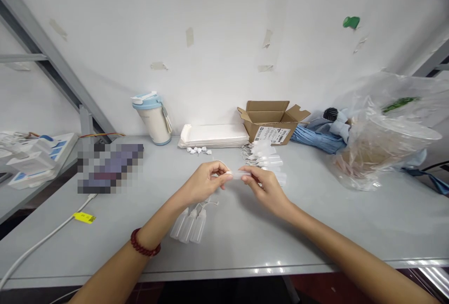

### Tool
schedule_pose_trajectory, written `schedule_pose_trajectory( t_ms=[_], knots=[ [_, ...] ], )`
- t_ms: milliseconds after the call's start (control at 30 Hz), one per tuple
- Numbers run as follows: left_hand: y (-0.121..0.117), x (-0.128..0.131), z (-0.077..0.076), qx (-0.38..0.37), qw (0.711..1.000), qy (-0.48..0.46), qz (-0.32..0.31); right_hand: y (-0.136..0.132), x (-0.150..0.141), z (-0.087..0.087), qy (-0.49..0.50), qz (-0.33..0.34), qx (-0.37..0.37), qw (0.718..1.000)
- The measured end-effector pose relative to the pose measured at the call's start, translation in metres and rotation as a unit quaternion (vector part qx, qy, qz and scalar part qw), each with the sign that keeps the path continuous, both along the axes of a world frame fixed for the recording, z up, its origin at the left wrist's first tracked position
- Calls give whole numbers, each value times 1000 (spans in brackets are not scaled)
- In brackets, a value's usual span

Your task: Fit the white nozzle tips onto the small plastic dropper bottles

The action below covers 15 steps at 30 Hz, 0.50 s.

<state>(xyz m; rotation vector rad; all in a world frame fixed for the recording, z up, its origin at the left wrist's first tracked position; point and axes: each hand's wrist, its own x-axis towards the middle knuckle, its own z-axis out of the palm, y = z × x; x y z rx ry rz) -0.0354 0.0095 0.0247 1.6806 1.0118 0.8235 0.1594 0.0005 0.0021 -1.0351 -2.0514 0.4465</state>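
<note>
Over the middle of the table, a small translucent plastic bottle (240, 173) lies level between my two hands. My left hand (206, 180) pinches its left end, where a white tip shows, while my right hand (265, 188) grips the right end between thumb and fingers. Both hands partly cover the bottle. Below my left hand, three similar bottles (190, 227) with thin white cords rest side by side. Behind my right hand is a group of more such bottles (270, 160) with cords. Several small white caps (199, 150) sit beyond my left hand.
At the back stand a white-and-blue tumbler (154, 119), a stack of white packets (217, 135) and an open cardboard box (268, 128). A blue umbrella (317, 140) and a plastic-wrapped cup (382, 145) are right. A blurred phone-like object (112, 170) and white cable (45, 238) are left.
</note>
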Motion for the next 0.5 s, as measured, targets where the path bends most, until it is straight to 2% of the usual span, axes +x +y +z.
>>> schedule_pose_trajectory(
  t_ms=[67,233,300,400,500],
  knots=[
    [0,1,0,10,1000,-12,11,0,0,1,-1,-3,4,1000],
    [2,0,-2,3,1000,-19,3,1,1,-4,-4,0,192,981],
    [2,-1,-4,-25,999,-17,-19,0,0,-6,-11,5,227,974],
    [2,-1,-4,-42,998,-16,-33,0,0,-6,-14,10,228,973],
    [0,0,-1,-5,1000,-5,-12,0,2,-4,2,15,173,985]
  ],
)
